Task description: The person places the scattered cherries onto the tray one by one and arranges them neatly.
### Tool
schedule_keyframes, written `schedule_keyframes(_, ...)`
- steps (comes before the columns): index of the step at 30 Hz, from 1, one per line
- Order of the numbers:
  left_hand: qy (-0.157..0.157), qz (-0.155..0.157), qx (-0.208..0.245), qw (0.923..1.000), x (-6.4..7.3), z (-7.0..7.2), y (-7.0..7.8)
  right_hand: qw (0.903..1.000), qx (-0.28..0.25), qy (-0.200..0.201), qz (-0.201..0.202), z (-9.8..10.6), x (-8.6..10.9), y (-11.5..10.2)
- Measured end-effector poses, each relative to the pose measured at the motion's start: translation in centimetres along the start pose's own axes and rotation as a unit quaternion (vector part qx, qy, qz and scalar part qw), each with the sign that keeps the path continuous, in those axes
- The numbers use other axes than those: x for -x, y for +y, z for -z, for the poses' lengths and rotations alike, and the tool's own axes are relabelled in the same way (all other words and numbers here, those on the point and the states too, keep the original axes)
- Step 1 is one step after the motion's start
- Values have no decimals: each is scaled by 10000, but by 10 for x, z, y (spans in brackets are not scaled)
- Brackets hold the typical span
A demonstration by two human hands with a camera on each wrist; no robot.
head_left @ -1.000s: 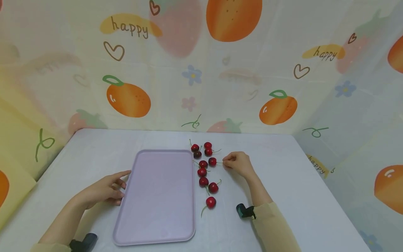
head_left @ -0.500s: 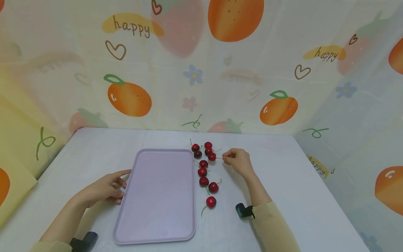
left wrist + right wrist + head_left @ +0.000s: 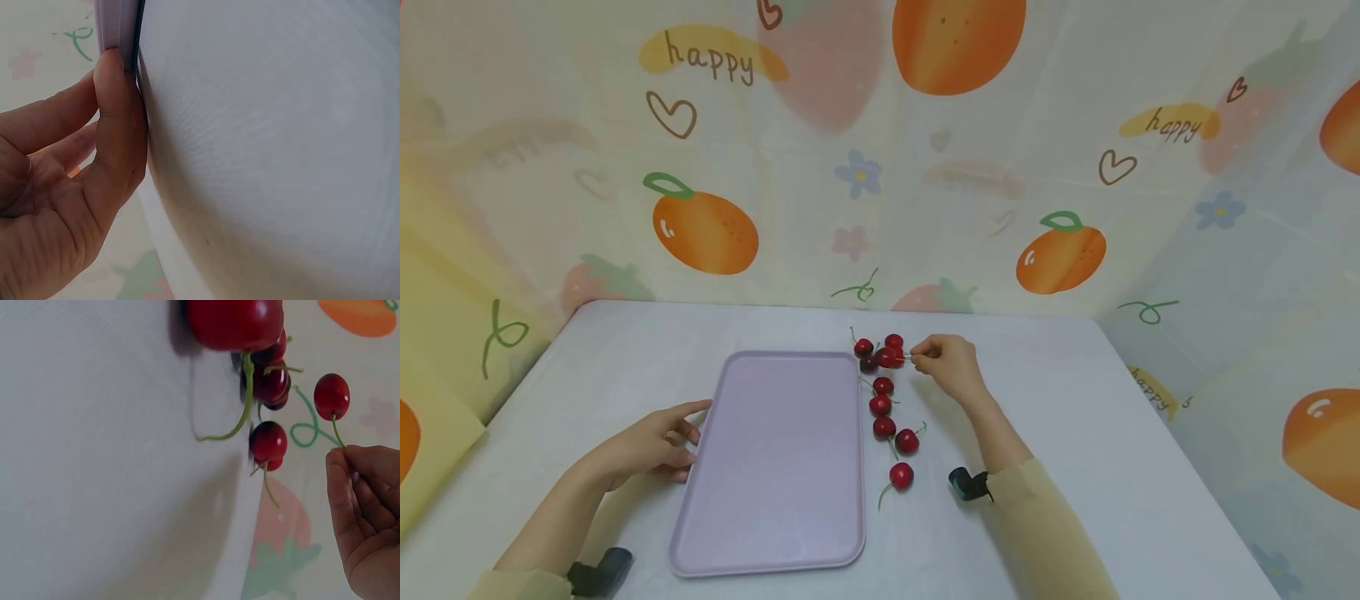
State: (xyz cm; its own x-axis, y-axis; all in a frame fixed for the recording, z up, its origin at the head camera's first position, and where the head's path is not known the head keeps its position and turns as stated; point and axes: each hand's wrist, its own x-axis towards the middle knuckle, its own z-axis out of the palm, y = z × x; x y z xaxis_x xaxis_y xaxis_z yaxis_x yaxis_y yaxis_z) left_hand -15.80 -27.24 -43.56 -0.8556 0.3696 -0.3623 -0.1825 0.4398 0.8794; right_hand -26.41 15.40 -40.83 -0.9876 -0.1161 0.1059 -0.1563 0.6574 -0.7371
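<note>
My right hand (image 3: 951,365) pinches the green stem of a red cherry (image 3: 332,397) between thumb and fingertips. In the right wrist view that cherry hangs up off the white table; in the head view it overlaps the cherries at the back. Several other cherries (image 3: 881,406), red to dark red with stems, lie in a loose column along the right side of a lilac tray (image 3: 767,467). At the tray's left edge my left hand (image 3: 651,446) rests with fingertips against the rim. The left wrist view shows a finger (image 3: 114,81) touching the tray's side.
The white-covered table (image 3: 1075,467) extends to both sides of the tray. Behind it hangs a fruit-patterned cloth (image 3: 925,208), which also covers the sides. A dark wrist camera (image 3: 968,484) sits on my right wrist and another (image 3: 601,573) on my left.
Pinched by its stem, the cherry has moved back and slightly left, up from the table, with my right hand. My left hand has stayed at the tray's edge.
</note>
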Motion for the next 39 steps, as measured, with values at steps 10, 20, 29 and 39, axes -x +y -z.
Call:
schedule_keyframes(10, 0, -1, 0, 10000, 1, -1, -1, 9997, -15, -128, 224, -20, -6, -32)
schedule_keyframes(20, 18, 64, -50, 10000, -1, -3, -1, 9983, -19, -302, 497, -42, -10, -53)
schedule_keyframes(29, 42, 54, -149, 9999, -1, 0, 0, 9959, -294, -473, 718, -63, -13, -72)
schedule_keyframes(39, 35, -18, -160, 9999, -1, 1, -2, 9957, -136, -635, 666, -93, -16, -91)
